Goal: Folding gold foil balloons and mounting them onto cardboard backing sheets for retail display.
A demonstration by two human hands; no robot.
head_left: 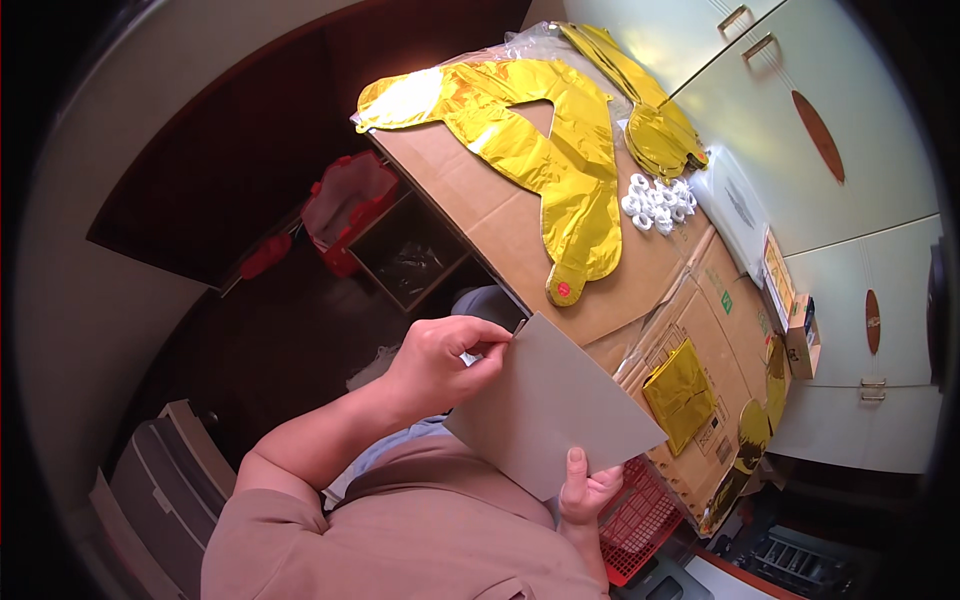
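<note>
A flat, pale grey rectangular board [555,400] is tilted in front of my body, over the near edge of the table. My right hand [588,488] grips its lower edge, thumb on the upper face. At its upper left edge my left hand [452,358] is closed in a pinch, fingertips by a small dark bit; what is between them is too small to make out. Beyond the board a flat gold foil balloon [585,215] lies spread on the cardboard-covered table [500,220]. A folded gold foil piece [680,397] lies to the board's right.
Several small white rolls [657,203] are heaped beside the balloon. More gold foil [660,140] lies at the back right, near a white plastic packet [730,210]. Pale cabinets [830,150] border the right. A red basket [635,515] stands below the table's near right corner.
</note>
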